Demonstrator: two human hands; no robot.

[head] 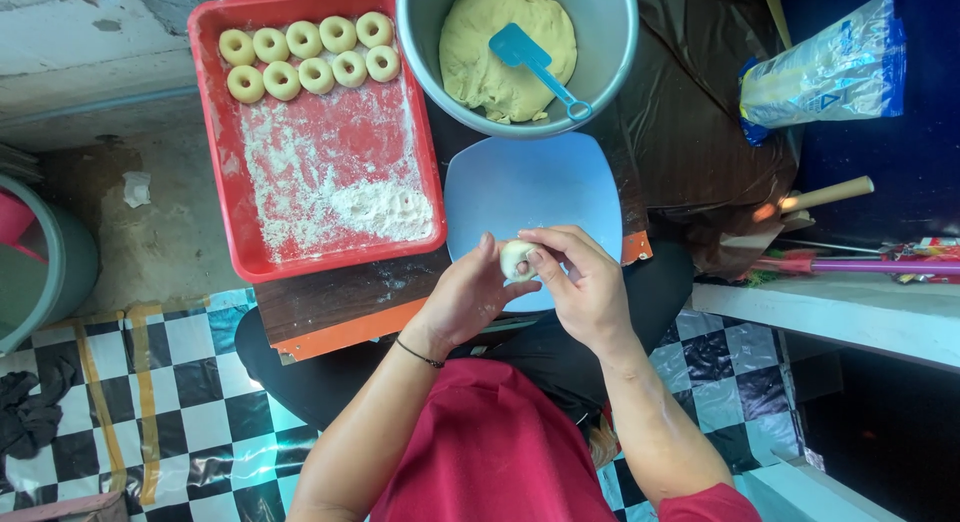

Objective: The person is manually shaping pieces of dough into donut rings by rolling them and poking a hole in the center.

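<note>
Left hand: your left hand (468, 294) cups a small dough piece (516, 258) from the left, fingers curled around it.
Right hand: your right hand (585, 282) pinches the same piece from the right, fingertips pressed on its top edge.
Dough piece: pale and round, caught between both hands, just above the near edge of the light blue board (530, 187).
Board: lying flat on a dark wooden table (340, 297), right in front of you.
Bowl: beyond the board, a grey metal bowl (615, 42) with a big dough mass (500, 57) and a blue scraper (535, 67) resting on it.
Tray: left of the board, a red tray (225, 182), floured, with ring-shaped dough pieces (310, 57) in two rows at its far end.
Right side: a flour bag (830, 77), well apart from your hands.
</note>
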